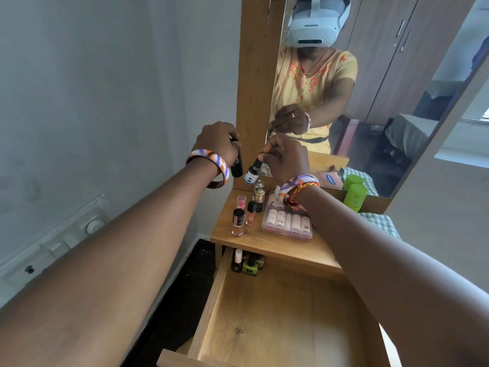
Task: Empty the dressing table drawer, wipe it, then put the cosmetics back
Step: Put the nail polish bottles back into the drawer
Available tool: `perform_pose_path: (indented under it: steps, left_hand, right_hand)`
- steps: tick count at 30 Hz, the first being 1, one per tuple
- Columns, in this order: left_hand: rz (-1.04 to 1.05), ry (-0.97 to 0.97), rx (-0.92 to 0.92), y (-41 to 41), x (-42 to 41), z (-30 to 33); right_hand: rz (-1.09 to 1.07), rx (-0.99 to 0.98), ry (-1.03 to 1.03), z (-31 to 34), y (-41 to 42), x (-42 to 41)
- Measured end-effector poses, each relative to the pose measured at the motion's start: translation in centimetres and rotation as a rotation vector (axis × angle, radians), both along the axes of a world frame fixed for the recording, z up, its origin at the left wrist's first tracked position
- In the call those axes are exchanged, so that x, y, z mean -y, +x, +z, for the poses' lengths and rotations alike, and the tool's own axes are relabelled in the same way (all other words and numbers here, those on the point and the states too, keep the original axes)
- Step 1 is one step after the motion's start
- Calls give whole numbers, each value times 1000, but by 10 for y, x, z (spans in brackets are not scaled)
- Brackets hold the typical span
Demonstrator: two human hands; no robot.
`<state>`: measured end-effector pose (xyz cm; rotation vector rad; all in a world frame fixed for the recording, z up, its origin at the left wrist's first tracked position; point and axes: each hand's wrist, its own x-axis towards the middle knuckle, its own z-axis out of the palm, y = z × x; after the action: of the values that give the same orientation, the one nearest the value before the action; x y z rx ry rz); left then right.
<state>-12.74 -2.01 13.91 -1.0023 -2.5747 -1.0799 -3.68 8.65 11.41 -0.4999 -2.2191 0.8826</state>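
Note:
The wooden drawer (264, 308) stands pulled out below the tabletop (277, 247), its floor bare except for a few small bottles (247, 263) at the back left corner. My left hand (217, 140) grips a black tube (236, 164) above the tabletop's left end. Beside it my right hand (287, 157) pinches the black cap of a small white and blue bottle (252, 174), which hangs tilted. On the tabletop stand several small cosmetic bottles (244, 213) and a pink tray of white tubes (288, 221).
A tall mirror (370, 102) in a wooden frame rises behind the tabletop and reflects a person. A green container (356, 198) and a checked cloth (381, 221) sit at the right. A white wall with switch plates (68, 234) lies to the left.

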Motion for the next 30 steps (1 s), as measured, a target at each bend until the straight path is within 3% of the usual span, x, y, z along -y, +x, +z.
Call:
perform_pose_path:
  steps: [8, 15, 30]
  left_hand:
    - [-95, 47, -52, 27, 18, 27]
    - [-197, 10, -20, 55, 35, 21]
    - [-355, -360, 177, 81, 71, -75]
  right_hand:
    - [-72, -116, -80, 24, 35, 6]
    - [-67, -42, -57, 22, 71, 16]
    - [108, 449, 38, -65, 98, 46]
